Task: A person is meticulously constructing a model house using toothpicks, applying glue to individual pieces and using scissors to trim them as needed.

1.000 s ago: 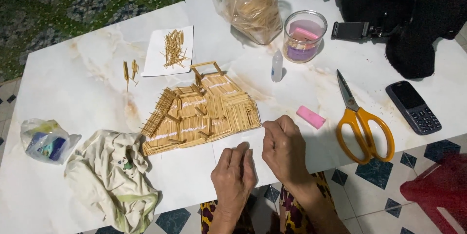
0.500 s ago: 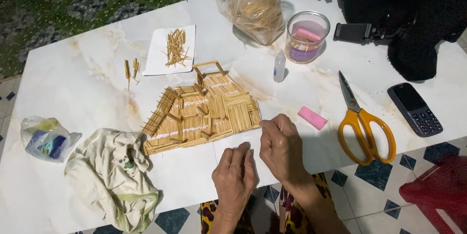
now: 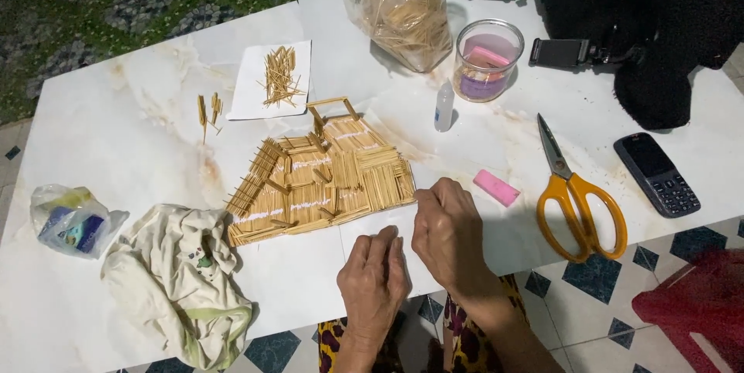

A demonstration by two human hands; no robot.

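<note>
My right hand [image 3: 448,233] was loosely curled, fingertips pinched together against the right edge of the flat pale-wood toothpick panel [image 3: 322,179], which lay at ten o'clock from it on the white marble surface [image 3: 124,133]. My left hand [image 3: 374,276] rested flat, fingers together, holding nothing, just beside at seven o'clock. A pink rectangular eraser [image 3: 496,187] lay at two o'clock, yellow-handled scissors [image 3: 577,195] beyond.

Right hand [image 3: 451,232] touches toothpick panel [image 3: 322,179]
</note>
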